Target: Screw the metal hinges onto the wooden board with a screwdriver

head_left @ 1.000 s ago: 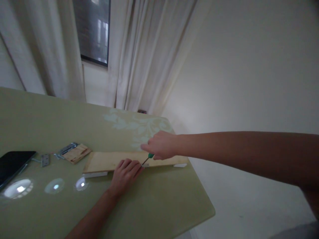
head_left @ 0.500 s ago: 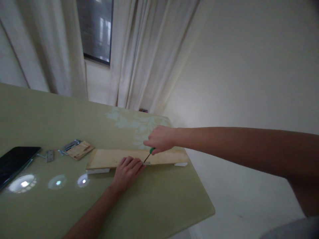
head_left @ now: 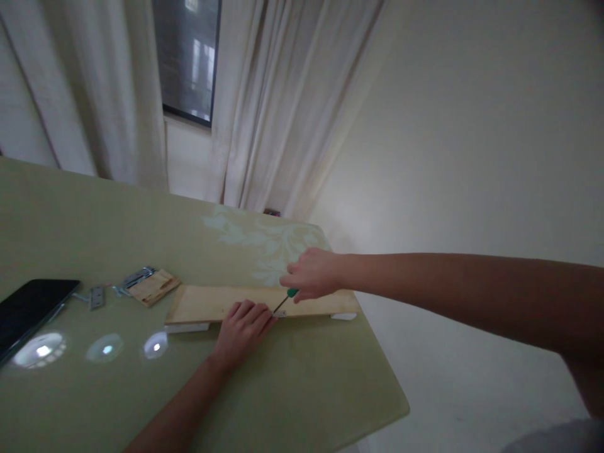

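Note:
A long pale wooden board (head_left: 202, 302) lies across the table, raised on white blocks (head_left: 187, 327) at its ends. My left hand (head_left: 244, 328) is closed over the board's near edge, its fingers on top, beside a small metal plate (head_left: 280, 313). My right hand (head_left: 311, 275) grips the green handle of a screwdriver (head_left: 292, 292). The shaft slants down to the left, and its tip meets the plate close to my left fingertips. My fingers partly hide the plate and whatever screw is under the tip.
Left of the board are a small stack of wooden pieces (head_left: 153, 288), metal hardware (head_left: 136, 277), a grey metal plate (head_left: 97, 297) and a black tablet-like device (head_left: 33, 311). The table's (head_left: 330, 390) right edge slopes near the board's end. Curtains (head_left: 264, 113) hang behind.
My right hand has dropped slightly and rotated with the screwdriver, whose handle now leans lower to the right. My left hand keeps its place on the board. The view has shifted a little.

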A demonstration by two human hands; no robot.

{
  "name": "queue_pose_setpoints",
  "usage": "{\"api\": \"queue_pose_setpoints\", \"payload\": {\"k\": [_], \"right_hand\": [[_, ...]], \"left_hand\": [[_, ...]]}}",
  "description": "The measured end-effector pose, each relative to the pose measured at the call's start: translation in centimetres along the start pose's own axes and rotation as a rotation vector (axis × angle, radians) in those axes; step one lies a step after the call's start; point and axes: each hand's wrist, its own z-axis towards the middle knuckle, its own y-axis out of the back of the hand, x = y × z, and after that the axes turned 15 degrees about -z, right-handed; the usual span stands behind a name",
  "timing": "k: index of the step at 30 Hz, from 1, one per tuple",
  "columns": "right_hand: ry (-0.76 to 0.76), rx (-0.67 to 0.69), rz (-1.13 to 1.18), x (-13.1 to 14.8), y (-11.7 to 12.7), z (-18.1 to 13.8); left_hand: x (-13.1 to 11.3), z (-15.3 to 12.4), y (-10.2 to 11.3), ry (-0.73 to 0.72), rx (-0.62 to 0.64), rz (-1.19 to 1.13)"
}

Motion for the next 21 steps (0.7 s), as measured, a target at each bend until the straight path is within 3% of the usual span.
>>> {"api": "queue_pose_setpoints", "payload": {"k": [3,10,17,21], "right_hand": [[0.085,-0.022,-0.005,0.3,-0.2,-0.7],[-0.076,0.089,0.071,0.8,0.0,1.1],[0.073,0.03,-0.008,0.3,0.7,-0.3],[-0.007,0.082,0.004,0.8,1.5,0.7]], "left_hand": [[0.1,0.0,-0.1,-0.004,0.0,0.0],[0.3,-0.1,0.2,-0.013,0.028,0.016],[0.3,-0.1,0.2,-0.017,0.026,0.03],[0.2,0.0,0.1,-0.024,0.017,0.023]]}}
